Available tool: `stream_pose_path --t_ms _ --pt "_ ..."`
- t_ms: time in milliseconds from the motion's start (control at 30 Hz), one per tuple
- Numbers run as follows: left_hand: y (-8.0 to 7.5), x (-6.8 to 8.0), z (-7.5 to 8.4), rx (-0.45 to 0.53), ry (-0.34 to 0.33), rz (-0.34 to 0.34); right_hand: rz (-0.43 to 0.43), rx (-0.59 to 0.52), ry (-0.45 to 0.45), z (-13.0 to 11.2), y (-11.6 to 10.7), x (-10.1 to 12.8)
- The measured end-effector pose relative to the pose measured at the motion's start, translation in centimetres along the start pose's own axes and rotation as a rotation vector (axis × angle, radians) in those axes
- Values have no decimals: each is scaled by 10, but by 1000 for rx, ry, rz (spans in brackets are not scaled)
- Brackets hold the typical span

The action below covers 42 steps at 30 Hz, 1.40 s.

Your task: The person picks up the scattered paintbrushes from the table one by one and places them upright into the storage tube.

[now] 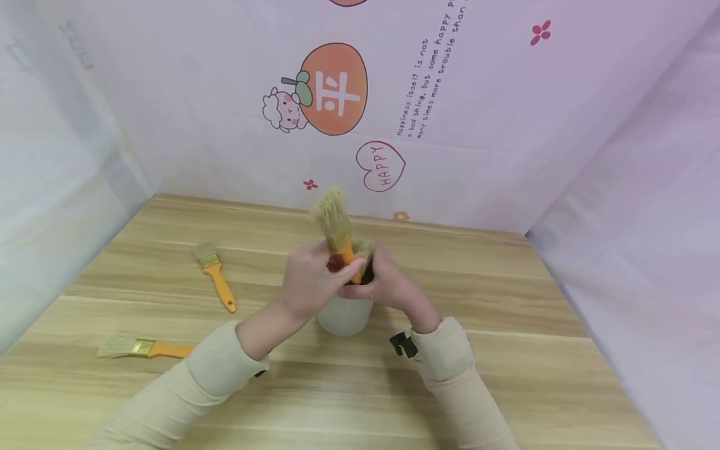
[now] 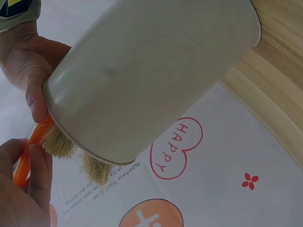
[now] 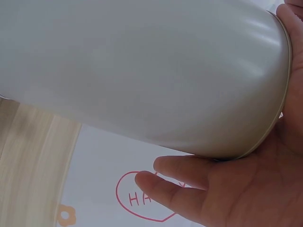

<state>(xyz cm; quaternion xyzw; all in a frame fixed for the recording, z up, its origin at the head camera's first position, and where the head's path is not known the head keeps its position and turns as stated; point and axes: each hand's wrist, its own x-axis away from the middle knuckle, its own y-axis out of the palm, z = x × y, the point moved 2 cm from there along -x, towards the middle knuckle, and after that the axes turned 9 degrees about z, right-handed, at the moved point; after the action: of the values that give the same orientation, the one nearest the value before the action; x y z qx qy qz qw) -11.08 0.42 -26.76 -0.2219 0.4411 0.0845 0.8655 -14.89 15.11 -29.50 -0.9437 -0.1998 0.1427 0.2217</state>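
Between the fingertips of my left hand (image 1: 309, 275) is a paintbrush (image 1: 341, 240), bristles up, its orange handle over the mouth of a white cylindrical pot (image 1: 344, 315). In the left wrist view the left fingers (image 2: 40, 175) pinch that orange handle (image 2: 22, 166) beside the rim. My right hand (image 1: 396, 282) holds the pot at its top, thumb across the near rim and fingers around the far side. In the right wrist view two fingers (image 3: 182, 196) extend past the pot wall (image 3: 156, 71). Other brush bristles (image 2: 97, 170) stick out of the pot's mouth.
Two more orange-handled paintbrushes lie on the wooden table (image 1: 495, 375) at the left: one farther back (image 1: 218, 278), one nearer (image 1: 149, 347), its handle end partly behind the left sleeve. A printed white cloth (image 1: 467, 175) rises behind the table, and plain cloth flanks both sides.
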Motion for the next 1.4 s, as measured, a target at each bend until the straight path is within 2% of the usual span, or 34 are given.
stream_pose_path --t_ms 233,333,467,567,667,867,1100,1267,1400 --pt "1 -1 -2 -98 73 -18 8 -18 0 1 1 1" --pt "2 -4 -3 -140 126 -16 2 -38 -38 0 1 -1" --pt "-1 -15 -1 -174 210 12 -1 -48 -133 -3 -2 -7" --pt "-6 -22 -1 -154 233 60 1 -22 -151 -6 -4 -9" --pt "-10 -22 -3 -132 240 89 -7 -5 -115 -7 -4 -7" --pt "-10 -16 -5 -121 266 85 -8 -24 -44 -6 -1 -2" --pt "-13 -12 -11 -73 254 107 -9 -33 -61 -5 0 -4" --pt "-20 -6 -19 -64 203 120 -18 -24 -38 -2 2 -2" --pt "-21 -3 -22 -53 222 114 -23 -32 -28 0 2 -1"
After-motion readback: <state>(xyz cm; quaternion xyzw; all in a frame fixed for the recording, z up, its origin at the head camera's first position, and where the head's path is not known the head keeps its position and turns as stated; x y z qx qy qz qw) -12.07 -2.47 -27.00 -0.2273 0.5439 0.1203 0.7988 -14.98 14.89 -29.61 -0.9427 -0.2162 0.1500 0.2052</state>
